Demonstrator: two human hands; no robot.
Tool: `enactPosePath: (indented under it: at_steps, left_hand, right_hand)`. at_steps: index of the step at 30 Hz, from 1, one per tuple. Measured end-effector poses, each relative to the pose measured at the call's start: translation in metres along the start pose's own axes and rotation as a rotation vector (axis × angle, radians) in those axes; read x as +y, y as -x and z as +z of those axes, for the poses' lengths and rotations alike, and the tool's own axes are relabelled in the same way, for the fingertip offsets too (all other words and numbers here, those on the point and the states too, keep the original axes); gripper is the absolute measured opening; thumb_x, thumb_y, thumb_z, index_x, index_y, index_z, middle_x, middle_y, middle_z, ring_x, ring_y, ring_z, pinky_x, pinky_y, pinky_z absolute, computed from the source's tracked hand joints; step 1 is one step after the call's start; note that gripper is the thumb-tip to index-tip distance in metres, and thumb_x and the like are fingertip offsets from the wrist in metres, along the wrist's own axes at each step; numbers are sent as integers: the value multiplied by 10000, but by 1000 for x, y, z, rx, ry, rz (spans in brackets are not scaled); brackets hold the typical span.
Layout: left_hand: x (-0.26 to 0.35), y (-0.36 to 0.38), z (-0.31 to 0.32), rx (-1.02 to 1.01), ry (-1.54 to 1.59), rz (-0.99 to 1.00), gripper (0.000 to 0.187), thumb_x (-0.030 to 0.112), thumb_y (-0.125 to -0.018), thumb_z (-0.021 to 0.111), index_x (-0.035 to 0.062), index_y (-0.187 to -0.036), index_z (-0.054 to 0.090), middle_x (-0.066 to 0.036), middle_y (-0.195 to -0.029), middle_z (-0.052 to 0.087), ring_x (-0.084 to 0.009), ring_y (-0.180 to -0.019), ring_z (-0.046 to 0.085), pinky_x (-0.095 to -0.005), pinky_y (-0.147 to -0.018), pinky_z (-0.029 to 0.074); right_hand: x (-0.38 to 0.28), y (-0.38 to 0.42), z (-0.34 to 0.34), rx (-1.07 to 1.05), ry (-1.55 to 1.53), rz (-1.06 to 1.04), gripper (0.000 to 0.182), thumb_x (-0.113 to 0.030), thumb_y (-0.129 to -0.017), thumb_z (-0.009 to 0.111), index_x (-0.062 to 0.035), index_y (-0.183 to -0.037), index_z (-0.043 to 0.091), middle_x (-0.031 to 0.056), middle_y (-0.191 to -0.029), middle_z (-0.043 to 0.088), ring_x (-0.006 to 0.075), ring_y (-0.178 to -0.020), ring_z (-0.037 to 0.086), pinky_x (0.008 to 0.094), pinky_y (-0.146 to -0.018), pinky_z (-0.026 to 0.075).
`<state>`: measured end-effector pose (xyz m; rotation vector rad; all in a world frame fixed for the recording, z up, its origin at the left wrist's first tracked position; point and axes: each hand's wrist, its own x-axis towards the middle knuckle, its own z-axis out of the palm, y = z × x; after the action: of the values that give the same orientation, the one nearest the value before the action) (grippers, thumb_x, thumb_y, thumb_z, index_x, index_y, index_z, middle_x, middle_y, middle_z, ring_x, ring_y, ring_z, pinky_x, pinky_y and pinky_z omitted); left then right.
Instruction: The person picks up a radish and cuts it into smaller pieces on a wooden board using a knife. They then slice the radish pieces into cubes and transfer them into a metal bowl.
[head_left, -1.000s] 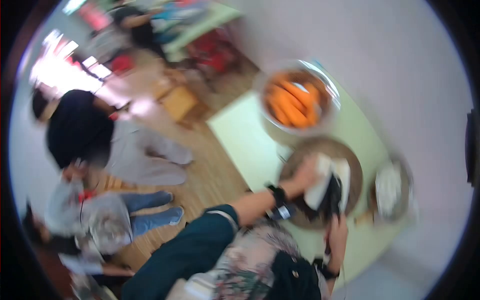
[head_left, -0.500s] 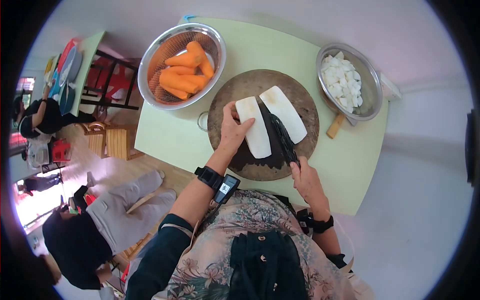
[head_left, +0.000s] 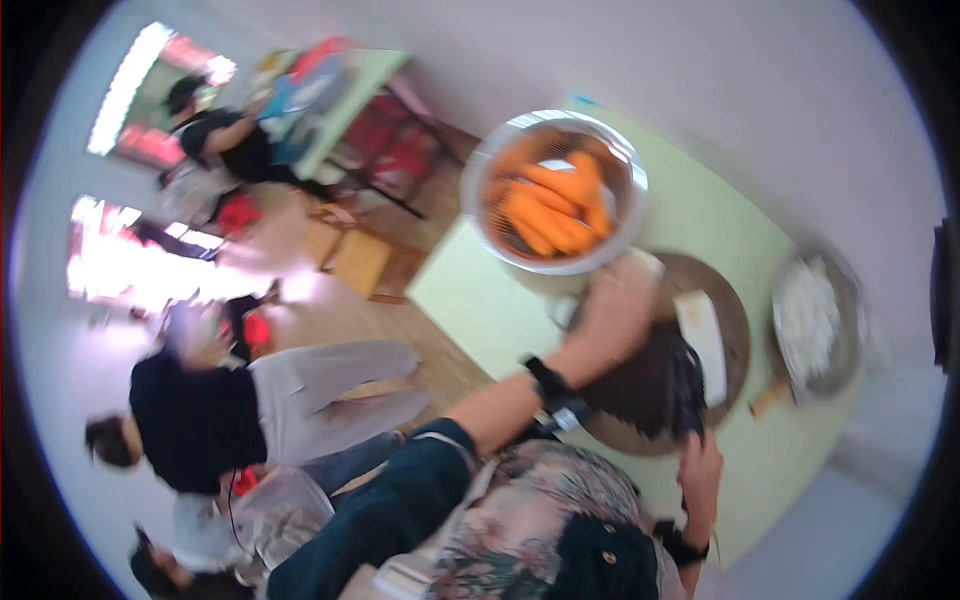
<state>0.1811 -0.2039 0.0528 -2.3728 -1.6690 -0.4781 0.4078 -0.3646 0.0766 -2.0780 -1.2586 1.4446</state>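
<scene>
The picture is blurry, so I can only tell some things. My landmark is the round wooden cutting board point(head_left: 735, 345) on the green table point(head_left: 480, 290).

My left hand point(head_left: 612, 310) lies on the near-left part of the board, palm down. It seems to press on a white piece of radish point(head_left: 645, 262), but the blur hides most of that piece, so I cannot tell if the fingers are closed on it or just lying flat.

A second white radish piece point(head_left: 705, 335) lies on the board, just right of my left hand.

My right hand point(head_left: 700, 470) is at the near edge of the board. It is closed around the handle of a dark knife point(head_left: 685, 385), and the blade lies over the board, next to the second radish piece.

Past the board on its left stands a metal bowl of carrots point(head_left: 555, 200). Right of the board stands another metal bowl point(head_left: 845, 335) with white chunks in it.

Other people point(head_left: 200, 420) are on the floor, well away from the board, to the left of the table.
</scene>
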Motion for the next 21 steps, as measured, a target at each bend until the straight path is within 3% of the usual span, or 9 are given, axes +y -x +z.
enactPosePath:
  at_steps: [1,3,7,9,13,15,16,18,21]
  left_hand:
    - [6,-11,-20,-84,200,-11,224,106,-723,557,15,-924,593,-159,-937,544,-304,-926,541,-409,-784,444]
    - [26,-7,22,116,130,91,313,79,-741,541,-24,-1033,586,-215,-1167,531,-341,-1143,497,-435,-890,425]
    - [47,-26,41,-219,363,441,358,139,-782,587,19,-1119,569,-179,-1232,528,-341,-1326,376,-501,-1050,303]
    - [62,-35,65,-257,378,511,363,152,-774,609,57,-1123,573,-155,-1236,531,-341,-1329,372,-520,-1059,282]
    - [76,-46,71,-272,326,782,351,173,-751,646,150,-1097,592,-68,-1173,573,-335,-1293,408,-554,-1075,242]
    - [73,-47,53,-354,453,797,223,136,-791,579,162,-1012,600,6,-974,616,-222,-1082,555,-512,-1012,263]
    - [68,-43,44,-443,496,752,192,102,-797,554,168,-971,600,8,-927,604,-185,-998,582,-472,-975,279]
    - [64,-31,61,-120,582,786,158,102,-797,532,164,-928,592,-7,-864,566,-182,-936,582,-415,-943,326]
    - [59,-24,57,-341,523,881,187,111,-738,619,133,-924,609,-50,-988,531,-214,-982,562,-387,-856,407]
  right_hand:
    - [11,-2,4,33,15,-123,240,-220,-963,483,9,-912,530,86,-559,488,163,-459,475,347,-453,378]
    - [26,-3,9,45,-157,-168,194,-199,-980,478,-36,-874,479,11,-480,413,96,-353,408,271,-326,310]
    - [52,11,-6,95,-298,-149,199,-210,-983,479,-67,-848,449,16,-514,411,88,-358,401,251,-303,301]
    - [31,39,-23,143,-217,-36,280,-240,-968,488,30,-1032,529,80,-660,526,181,-502,495,330,-453,398]
    - [44,37,-32,256,-292,30,254,-228,-948,535,24,-975,523,145,-660,560,286,-535,547,392,-491,427]
    - [69,20,-25,462,-506,-117,197,-212,-978,494,-83,-839,439,6,-541,417,81,-376,409,239,-311,309]
    - [78,21,-25,470,-505,-105,190,-211,-976,501,-87,-844,440,0,-550,421,78,-387,414,236,-316,314]
    - [59,25,-25,502,-456,-60,119,-163,-960,504,-58,-905,502,-10,-601,446,76,-438,439,241,-367,355]
    - [33,42,-21,504,-437,-99,155,-147,-957,511,-42,-849,475,7,-592,489,78,-444,458,240,-405,379]
